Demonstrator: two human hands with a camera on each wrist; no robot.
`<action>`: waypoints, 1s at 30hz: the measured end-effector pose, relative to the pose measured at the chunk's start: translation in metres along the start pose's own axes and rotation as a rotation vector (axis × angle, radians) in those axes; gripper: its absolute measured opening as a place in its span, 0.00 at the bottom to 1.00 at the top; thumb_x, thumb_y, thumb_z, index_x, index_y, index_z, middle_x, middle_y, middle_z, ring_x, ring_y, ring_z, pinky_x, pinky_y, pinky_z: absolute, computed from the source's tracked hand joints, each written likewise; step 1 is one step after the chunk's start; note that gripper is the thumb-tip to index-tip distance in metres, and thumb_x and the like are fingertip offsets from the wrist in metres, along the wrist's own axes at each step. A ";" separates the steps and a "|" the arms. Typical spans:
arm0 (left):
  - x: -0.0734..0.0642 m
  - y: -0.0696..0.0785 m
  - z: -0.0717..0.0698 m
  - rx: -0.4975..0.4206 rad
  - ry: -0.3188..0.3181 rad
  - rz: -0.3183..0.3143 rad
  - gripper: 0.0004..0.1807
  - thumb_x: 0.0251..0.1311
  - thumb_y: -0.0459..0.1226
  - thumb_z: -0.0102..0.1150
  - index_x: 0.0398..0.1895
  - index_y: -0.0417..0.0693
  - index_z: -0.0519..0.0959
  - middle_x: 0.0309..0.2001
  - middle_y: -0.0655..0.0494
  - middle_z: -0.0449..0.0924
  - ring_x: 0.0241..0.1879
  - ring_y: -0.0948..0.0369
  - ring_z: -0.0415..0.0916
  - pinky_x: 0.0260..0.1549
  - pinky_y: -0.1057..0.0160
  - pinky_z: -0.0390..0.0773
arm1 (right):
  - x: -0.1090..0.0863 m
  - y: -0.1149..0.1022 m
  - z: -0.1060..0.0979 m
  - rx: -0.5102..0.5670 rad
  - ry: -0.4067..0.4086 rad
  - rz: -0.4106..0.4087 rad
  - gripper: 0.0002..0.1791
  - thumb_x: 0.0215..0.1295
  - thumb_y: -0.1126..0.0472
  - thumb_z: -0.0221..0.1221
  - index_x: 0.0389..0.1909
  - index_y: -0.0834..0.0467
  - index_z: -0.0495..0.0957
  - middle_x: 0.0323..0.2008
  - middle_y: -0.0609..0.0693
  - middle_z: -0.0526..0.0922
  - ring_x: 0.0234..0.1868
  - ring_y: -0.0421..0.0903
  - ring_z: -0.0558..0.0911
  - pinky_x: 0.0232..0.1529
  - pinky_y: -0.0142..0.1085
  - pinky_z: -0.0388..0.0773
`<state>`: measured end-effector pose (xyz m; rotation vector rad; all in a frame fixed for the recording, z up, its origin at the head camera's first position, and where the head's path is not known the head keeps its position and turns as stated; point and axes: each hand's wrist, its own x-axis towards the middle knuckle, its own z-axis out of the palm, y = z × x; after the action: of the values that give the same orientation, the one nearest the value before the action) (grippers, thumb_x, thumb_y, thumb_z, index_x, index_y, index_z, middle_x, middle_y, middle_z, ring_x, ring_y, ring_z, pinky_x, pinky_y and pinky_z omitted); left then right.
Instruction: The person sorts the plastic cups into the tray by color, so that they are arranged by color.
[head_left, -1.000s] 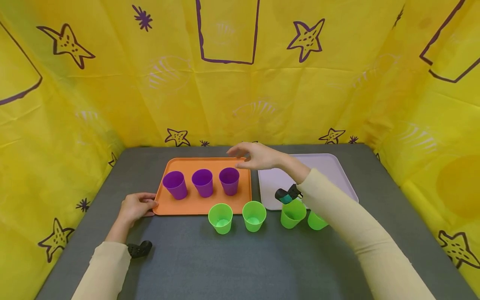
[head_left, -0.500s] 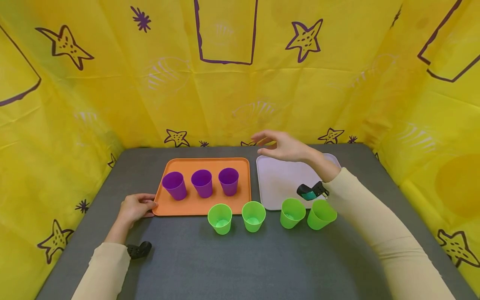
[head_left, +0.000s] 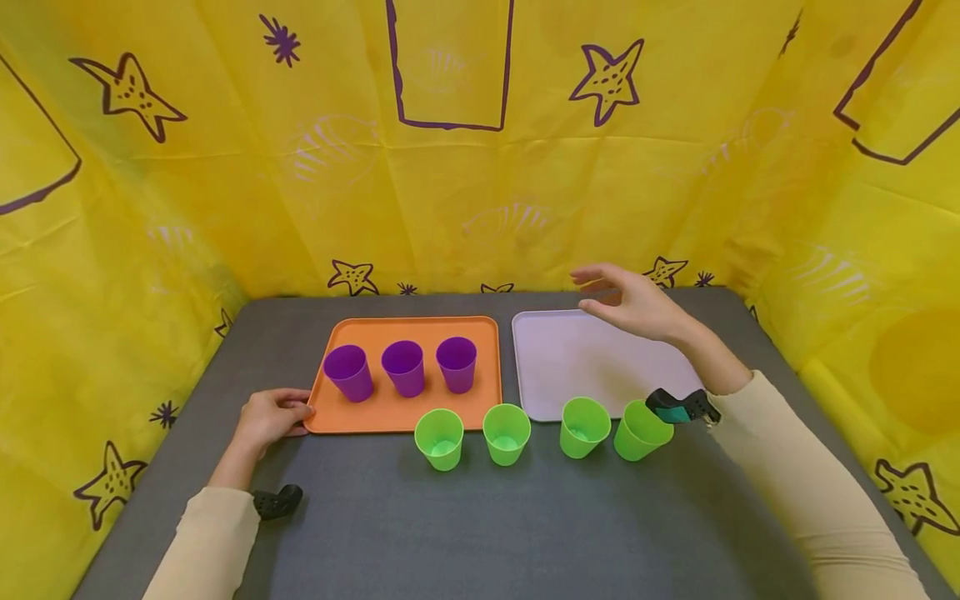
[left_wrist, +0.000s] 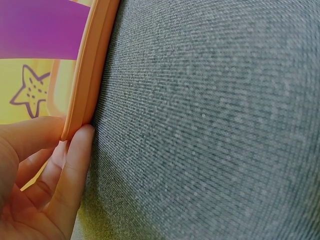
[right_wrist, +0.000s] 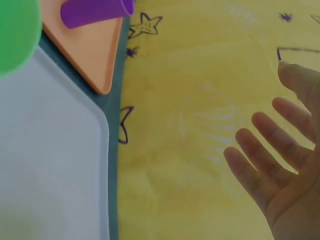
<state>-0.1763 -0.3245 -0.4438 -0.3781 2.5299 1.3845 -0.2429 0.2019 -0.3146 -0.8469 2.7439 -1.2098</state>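
The person's left hand [head_left: 270, 415] pinches the near left corner of the orange tray [head_left: 390, 410] between thumb and fingers. Rightward from that pinch, three purple cups [head_left: 405, 373] stand upright in a row on the tray, mouths up. The right hand [head_left: 630, 302] is raised over the far part of the lilac tray [head_left: 547, 358], its fingers spread and gently bent. That tray lies beside the orange one, well to the right of the pinch. Four green cups [head_left: 506, 437] stand upright on the near side of the trays: two right of the pinch, by the orange tray's near edge, and two nearer the body than the right hand, by the lilac tray's near edge.
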 end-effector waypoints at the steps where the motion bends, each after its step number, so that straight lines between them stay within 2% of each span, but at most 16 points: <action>1: 0.000 0.000 0.000 -0.001 -0.001 0.000 0.24 0.56 0.33 0.61 0.54 0.28 0.70 0.37 0.44 0.79 0.29 0.62 0.80 0.29 0.61 0.83 | -0.005 0.003 -0.002 -0.006 0.014 0.006 0.24 0.62 0.60 0.59 0.59 0.56 0.68 0.55 0.53 0.73 0.53 0.52 0.76 0.51 0.45 0.76; 5: -0.001 0.000 0.000 0.000 0.001 -0.001 0.24 0.56 0.33 0.61 0.54 0.29 0.70 0.36 0.44 0.80 0.29 0.62 0.80 0.29 0.61 0.83 | -0.023 0.014 -0.008 -0.068 0.084 0.015 0.24 0.63 0.59 0.57 0.60 0.56 0.67 0.56 0.54 0.74 0.52 0.52 0.76 0.50 0.46 0.76; 9: 0.000 -0.002 -0.001 0.010 0.006 -0.009 0.24 0.56 0.34 0.61 0.54 0.29 0.71 0.36 0.45 0.80 0.29 0.63 0.80 0.29 0.61 0.83 | -0.041 0.025 -0.012 -0.115 0.156 0.064 0.24 0.63 0.59 0.57 0.61 0.56 0.67 0.56 0.55 0.74 0.52 0.53 0.76 0.48 0.44 0.76; 13: 0.001 -0.002 -0.001 0.012 0.008 -0.010 0.24 0.56 0.34 0.60 0.54 0.30 0.71 0.36 0.46 0.80 0.29 0.63 0.80 0.29 0.61 0.83 | -0.059 0.034 -0.014 -0.115 0.227 0.169 0.25 0.64 0.55 0.56 0.61 0.53 0.66 0.55 0.53 0.75 0.52 0.49 0.76 0.46 0.28 0.74; 16: 0.001 -0.002 -0.001 0.009 0.007 -0.006 0.24 0.56 0.33 0.60 0.54 0.30 0.71 0.35 0.47 0.80 0.29 0.63 0.80 0.29 0.61 0.83 | -0.073 0.041 -0.015 -0.111 0.288 0.232 0.25 0.64 0.53 0.55 0.61 0.51 0.66 0.54 0.53 0.75 0.49 0.42 0.76 0.41 0.18 0.70; 18: 0.001 -0.002 -0.001 0.008 0.004 -0.003 0.24 0.56 0.34 0.61 0.54 0.29 0.71 0.36 0.46 0.80 0.29 0.63 0.80 0.29 0.61 0.83 | -0.082 0.047 -0.015 -0.115 0.324 0.257 0.25 0.64 0.52 0.55 0.61 0.53 0.67 0.53 0.53 0.75 0.45 0.34 0.75 0.38 0.16 0.69; 22: 0.001 -0.001 0.000 0.005 0.007 -0.003 0.24 0.56 0.33 0.61 0.54 0.29 0.71 0.36 0.45 0.80 0.29 0.63 0.80 0.29 0.61 0.83 | -0.098 0.061 -0.015 -0.140 0.389 0.302 0.24 0.65 0.51 0.54 0.60 0.54 0.67 0.50 0.56 0.77 0.39 0.22 0.70 0.35 0.16 0.69; 25: 0.001 -0.001 0.001 0.001 0.009 -0.001 0.24 0.56 0.33 0.61 0.54 0.29 0.71 0.35 0.45 0.80 0.28 0.63 0.80 0.28 0.61 0.83 | -0.110 0.072 -0.014 -0.161 0.417 0.340 0.25 0.65 0.50 0.54 0.60 0.56 0.68 0.48 0.56 0.77 0.38 0.21 0.68 0.36 0.17 0.68; 30: 0.001 -0.001 0.001 0.000 0.009 0.014 0.24 0.56 0.32 0.60 0.54 0.28 0.71 0.33 0.48 0.80 0.28 0.63 0.80 0.28 0.61 0.83 | -0.129 0.089 -0.008 -0.197 0.420 0.405 0.25 0.65 0.49 0.53 0.58 0.59 0.69 0.46 0.58 0.79 0.36 0.21 0.67 0.35 0.19 0.68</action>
<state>-0.1767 -0.3245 -0.4456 -0.3682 2.5445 1.3913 -0.1768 0.3192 -0.3947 -0.0152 3.1774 -1.1513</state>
